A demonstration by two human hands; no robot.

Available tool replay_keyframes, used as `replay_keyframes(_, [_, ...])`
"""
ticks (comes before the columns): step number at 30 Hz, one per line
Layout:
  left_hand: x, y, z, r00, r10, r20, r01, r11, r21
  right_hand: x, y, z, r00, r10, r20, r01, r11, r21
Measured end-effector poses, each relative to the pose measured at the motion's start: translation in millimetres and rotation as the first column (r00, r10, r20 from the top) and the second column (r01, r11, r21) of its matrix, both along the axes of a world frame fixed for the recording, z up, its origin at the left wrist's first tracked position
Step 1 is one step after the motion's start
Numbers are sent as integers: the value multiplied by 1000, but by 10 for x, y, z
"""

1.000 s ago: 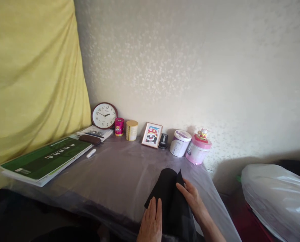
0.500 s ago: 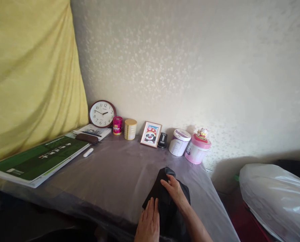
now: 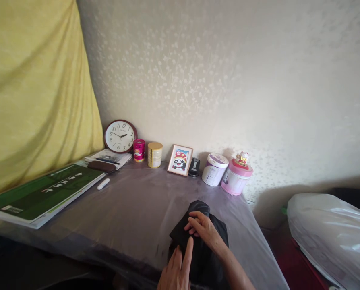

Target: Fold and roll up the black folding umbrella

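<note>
From my distant seat, I look down through the head camera at two bare hands on a black cloth (image 3: 204, 262), which lies near the front right of the table (image 3: 137, 205). A second ago the right hand (image 3: 207, 231) held up the cloth's right edge; now it has crossed inward and rests on top, fingers loosely bent, close to the left hand's forefinger. The left hand (image 3: 176, 269), flat a moment ago, now has its fingers raised and parted at the cloth's left side. The raised edge has gone down, so I judge that side to be folded over, though loosely, as the far end looks rumpled.

I cannot tell whether either hand grips fabric: the right palm is turned away from me, and the left thumb is hidden. The cloth's near end fades into shadow between the forearms, and its layers blend, black on black. The notebook (image 3: 44, 193) is cut off at the left, the bag (image 3: 331, 225) at the right.
</note>
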State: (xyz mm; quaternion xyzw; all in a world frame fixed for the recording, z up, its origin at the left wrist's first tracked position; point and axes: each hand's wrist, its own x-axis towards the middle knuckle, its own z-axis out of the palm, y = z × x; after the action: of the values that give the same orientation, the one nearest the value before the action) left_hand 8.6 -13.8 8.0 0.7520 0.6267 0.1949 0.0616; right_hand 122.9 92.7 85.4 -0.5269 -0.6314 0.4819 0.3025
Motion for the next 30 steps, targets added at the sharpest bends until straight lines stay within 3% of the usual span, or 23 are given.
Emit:
replay_keyframes(3, [31,-3,38,991,32,-134,-26,999,46,-10,-45,1,998,49,45,-52,996,73])
replay_keyframes(6, [17,-12,79,984,36,-173,-22,996,82,-12,-108,-12,987,58,151,-85,981,175])
replay_keyframes(13, [-145,67,276,1000,-5,-15,6,999,36,7,-194,37,937,108,333,-222,919,326])
replay_keyframes(17, [-97,143,118,992,-121,25,118,987,109,9,-212,35,912,128,390,-282,885,370])
replay_keyframes(20, [20,144,-72,999,-47,23,46,998,38,42,-266,5,903,101,417,-296,850,435])
replay_keyframes(22, [84,133,-148,999,-31,11,31,999,14,88,-303,-23,900,90,426,-322,796,512])
replay_keyframes(26, [117,136,-126,999,-40,23,41,998,-50,201,-287,-106,875,77,479,-409,647,643])
replay_keyframes(30, [77,157,-16,998,-54,39,60,984,-169,270,-109,-222,841,12,541,-427,628,651])
